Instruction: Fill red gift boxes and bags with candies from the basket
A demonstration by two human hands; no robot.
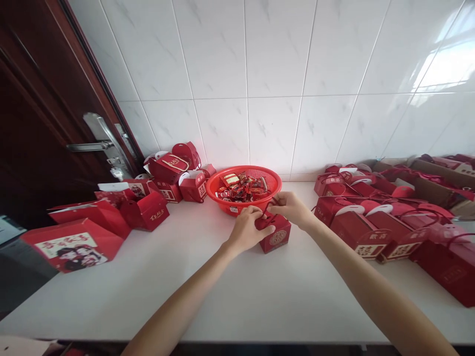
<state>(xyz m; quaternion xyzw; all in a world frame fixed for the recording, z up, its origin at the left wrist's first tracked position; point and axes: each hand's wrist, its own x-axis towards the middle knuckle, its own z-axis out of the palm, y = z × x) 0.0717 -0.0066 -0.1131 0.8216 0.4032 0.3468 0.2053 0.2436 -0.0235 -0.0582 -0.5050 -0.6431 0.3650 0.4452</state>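
A small red box point(277, 238) with a round gold pattern on its side stands upright on the white table point(222, 291). At its top left edge is my left hand point(247, 230), thumb along the top and fingers curled around a dark red ribbon. My right hand point(291, 207) is closed in a pinch on the same ribbon point(272, 208), just above the box's top. Right behind the box sits a red plastic basket point(274, 180) with wrapped candies point(243, 187) in it.
Several red boxes point(150, 210) stand at the left, some with open flaps. More red boxes point(359, 227) fill the right side, with cardboard cartons point(419, 183) behind them. A tiled wall point(274, 74) rises behind the table; a dark door point(48, 99) is at the left.
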